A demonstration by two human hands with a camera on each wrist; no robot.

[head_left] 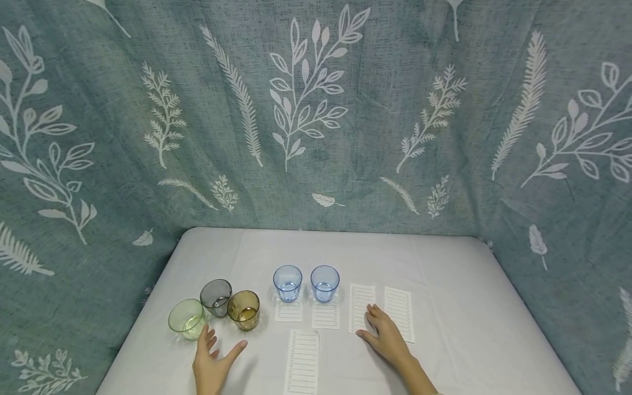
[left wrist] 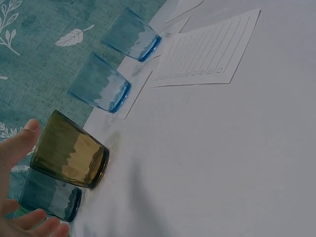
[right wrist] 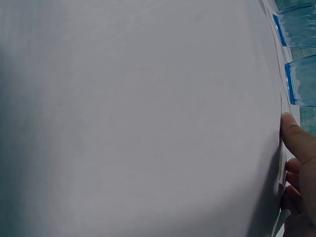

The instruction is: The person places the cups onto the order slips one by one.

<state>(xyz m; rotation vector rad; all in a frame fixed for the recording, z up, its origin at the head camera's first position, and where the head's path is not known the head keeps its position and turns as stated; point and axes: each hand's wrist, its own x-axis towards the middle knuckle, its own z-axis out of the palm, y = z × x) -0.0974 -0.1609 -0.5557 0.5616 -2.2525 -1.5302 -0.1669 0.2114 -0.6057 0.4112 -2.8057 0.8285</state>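
My left hand (head_left: 211,363) is spread with thumb and fingers apart, holding nothing. Its fingertips are right at the near side of a green glass (head_left: 187,318). An amber glass (head_left: 244,311) stands just beyond the thumb, and a dark grey glass (head_left: 216,299) is behind these two. In the left wrist view, the amber glass (left wrist: 71,150) appears beside the thumb. My right hand (head_left: 387,336) lies over a lined paper card (head_left: 361,304), fingers loosely extended; its thumb (right wrist: 291,129) touches the card's edge in the right wrist view. Another lined card (head_left: 399,307) is partly covered by this hand.
Two blue glasses (head_left: 287,282) stand side by side at the table's middle, each at the far end of a lined card (head_left: 288,312). A longer lined card (head_left: 302,359) lies nearer, between the hands. A patterned green curtain (head_left: 316,192) hangs behind the white table (head_left: 459,280).
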